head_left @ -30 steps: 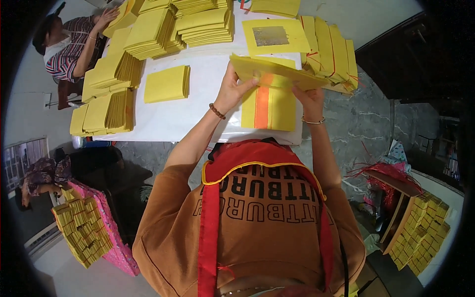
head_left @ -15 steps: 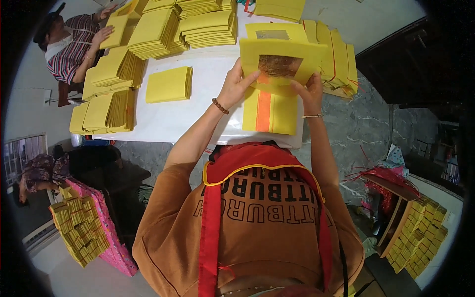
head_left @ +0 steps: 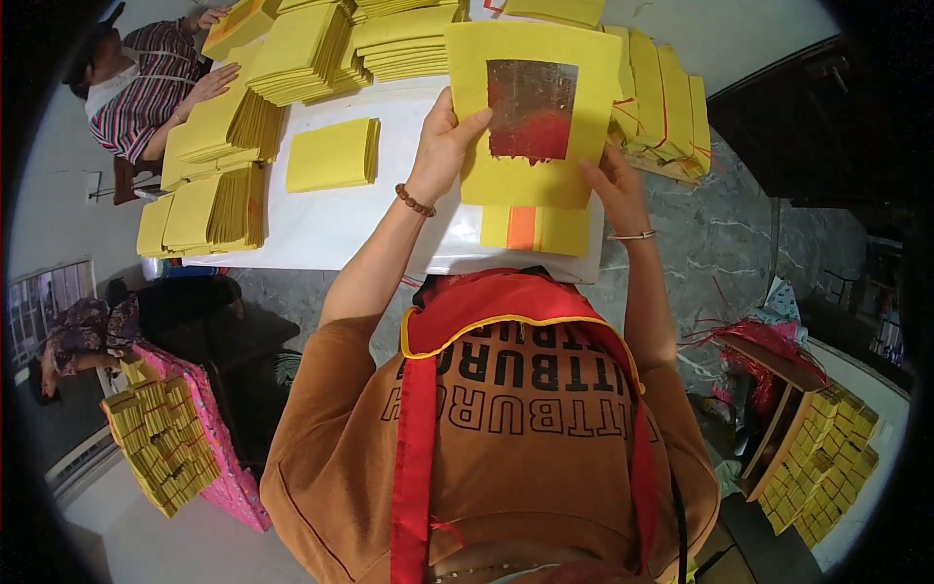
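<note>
In front of me I hold up a yellow paper sheet (head_left: 540,185) with a shiny silver-and-red foil square in its middle. My left hand (head_left: 443,146) grips its left edge, thumb in front. At its lower right edge is my right hand (head_left: 620,195), with the thumb against the sheet and the other fingers beside or behind the edge. Below, a yellow piece with an orange stripe (head_left: 522,229) lies on the white-covered table (head_left: 360,229), partly hidden by the raised sheet. To the left lies a small folded stack of yellow paper (head_left: 333,156).
Tall yellow paper stacks (head_left: 302,54) line the table's far left side. Tied yellow bundles (head_left: 671,107) stand at the right. A co-worker (head_left: 146,88) in a striped top handles paper at the far left. Crates of yellow bundles (head_left: 161,443) stand on the floor at both sides.
The sheet has been tilted upright, so its foil square now faces me fully. My left hand moved slightly left and up; my right hand slid a little lower. The co-worker's hands shifted.
</note>
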{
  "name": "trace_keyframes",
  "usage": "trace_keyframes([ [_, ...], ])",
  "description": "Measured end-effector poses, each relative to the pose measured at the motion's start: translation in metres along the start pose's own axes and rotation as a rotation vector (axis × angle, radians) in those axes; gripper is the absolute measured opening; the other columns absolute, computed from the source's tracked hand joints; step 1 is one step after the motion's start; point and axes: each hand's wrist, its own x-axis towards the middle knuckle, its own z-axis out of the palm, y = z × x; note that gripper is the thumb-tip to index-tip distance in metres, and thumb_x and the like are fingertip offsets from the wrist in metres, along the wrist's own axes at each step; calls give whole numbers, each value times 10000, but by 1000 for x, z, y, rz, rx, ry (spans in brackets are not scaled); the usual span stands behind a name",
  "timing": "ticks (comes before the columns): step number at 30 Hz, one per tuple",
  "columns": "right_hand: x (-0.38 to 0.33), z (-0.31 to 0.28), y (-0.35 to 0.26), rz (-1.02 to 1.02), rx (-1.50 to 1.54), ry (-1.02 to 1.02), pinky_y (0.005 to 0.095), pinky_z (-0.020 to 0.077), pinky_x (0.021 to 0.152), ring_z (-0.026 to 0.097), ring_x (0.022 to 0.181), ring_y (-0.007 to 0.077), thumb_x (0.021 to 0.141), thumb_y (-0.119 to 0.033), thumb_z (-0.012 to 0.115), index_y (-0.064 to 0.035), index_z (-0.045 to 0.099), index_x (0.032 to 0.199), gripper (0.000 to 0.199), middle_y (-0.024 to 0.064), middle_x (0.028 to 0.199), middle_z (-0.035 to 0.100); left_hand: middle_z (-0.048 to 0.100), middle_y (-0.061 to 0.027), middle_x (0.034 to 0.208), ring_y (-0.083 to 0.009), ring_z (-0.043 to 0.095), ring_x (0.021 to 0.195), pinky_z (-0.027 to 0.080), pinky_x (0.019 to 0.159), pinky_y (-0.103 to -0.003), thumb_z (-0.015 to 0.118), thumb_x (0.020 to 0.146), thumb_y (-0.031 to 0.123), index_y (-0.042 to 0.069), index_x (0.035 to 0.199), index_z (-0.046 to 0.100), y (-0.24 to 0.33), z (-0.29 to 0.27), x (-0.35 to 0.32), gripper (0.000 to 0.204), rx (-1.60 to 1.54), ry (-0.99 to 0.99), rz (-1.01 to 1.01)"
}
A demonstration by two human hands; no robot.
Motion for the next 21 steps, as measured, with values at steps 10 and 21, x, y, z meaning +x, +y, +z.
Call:
trace_keyframes([
  [10,-33,49,50,145,79,-78,272,369,847,469,981,160,790,-119,533,-12,337,1247,509,72,1079,495,525,-121,1022,-189,549,903,473,774,-298,454,812,-27,-1,1136,359,-30,-38,-54,339,-269,299,-453],
  [21,-34,88,55,202,140,-249,279,324,905,409,1083,187,824,-112,501,19,294,1245,486,129,1182,431,534,-107,1047,-166,544,926,454,797,-288,444,831,-14,27,1133,368,-13,-63,-97,314,-212,354,-268],
])
